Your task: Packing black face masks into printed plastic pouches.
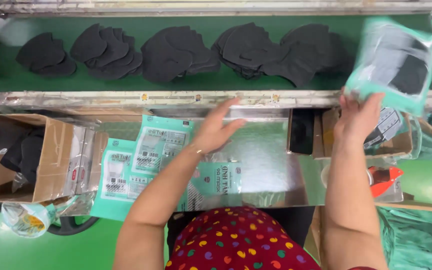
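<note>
My right hand (358, 117) grips the lower edge of a mint-green plastic pouch (393, 62) with a dark mask inside, raised over the right end of the green conveyor belt (6, 75); the pouch is blurred. My left hand (216, 130) hovers with fingers spread and nothing in it above the shiny metal worktop (261, 160), just in front of the belt's rim. Several piles of black masks (176, 52) lie along the belt. Flat mint-green pouches (148, 155) lie on the worktop under and left of my left forearm.
An open cardboard box (41, 160) with black masks stands at the left. A small box with a dark opening (303, 131) sits between my hands. A red-and-white tool (383, 179) lies at the right, above heaps of green pouches (416, 235).
</note>
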